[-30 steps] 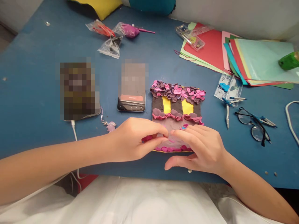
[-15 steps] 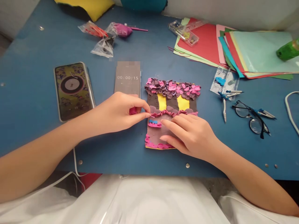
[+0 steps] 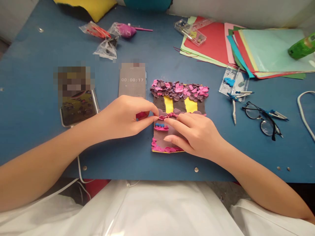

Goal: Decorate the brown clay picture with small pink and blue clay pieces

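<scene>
Blue table (image 3: 147, 167) beneath your arms. Clay picture (image 3: 179, 105) flat on it, directly before you, under your fingertips. Your right hand (image 3: 197, 131) half open, gripping nothing, thumb apart, forefinger at the maroon ruffle (image 3: 173, 114) across the picture. Your left hand (image 3: 130, 114) pinched at that ruffle's left end, pink clay (image 3: 141, 115) in the curled fingers.
</scene>
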